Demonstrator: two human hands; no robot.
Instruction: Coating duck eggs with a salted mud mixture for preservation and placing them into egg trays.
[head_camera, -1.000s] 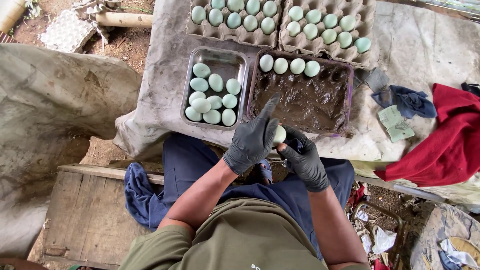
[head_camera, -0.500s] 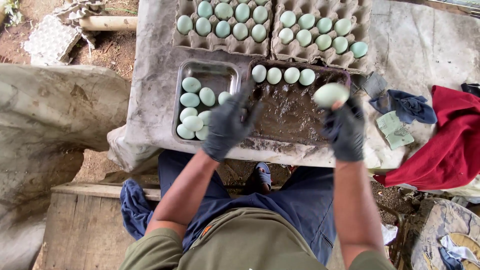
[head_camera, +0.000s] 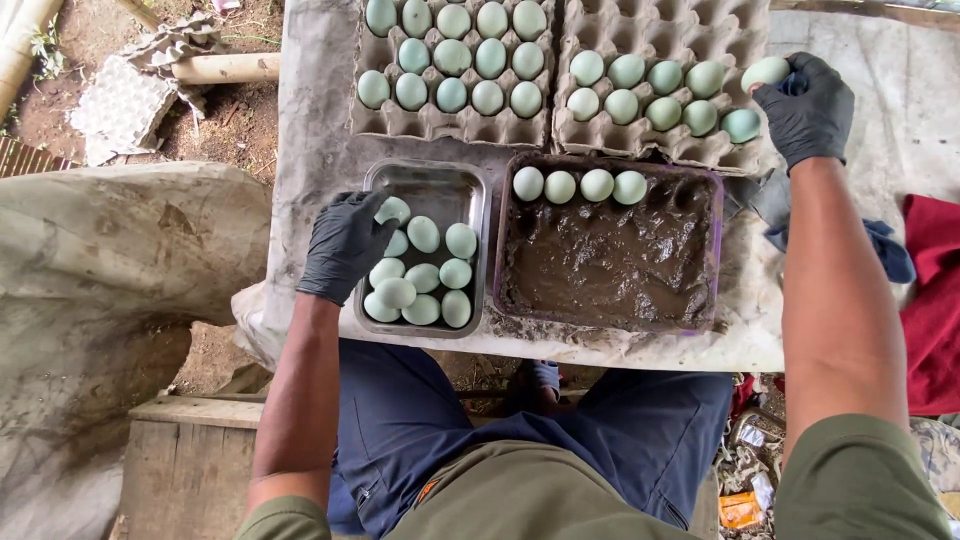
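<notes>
Both my hands wear black gloves. My right hand holds a pale green egg over the right edge of the right cardboard egg tray, which carries several eggs. My left hand reaches into the metal pan and closes around an egg at its left side, among several others. Between them sits a tray of dark mud with a row of eggs along its far edge.
A second, fuller egg tray lies at the back left. Blue cloth and red cloth lie right of the mud tray. Grey tarp, a wooden crate and a bamboo pole are at the left.
My right hand carried an egg from near my lap up to the right egg tray. My left hand moved left into the metal pan onto another egg.
</notes>
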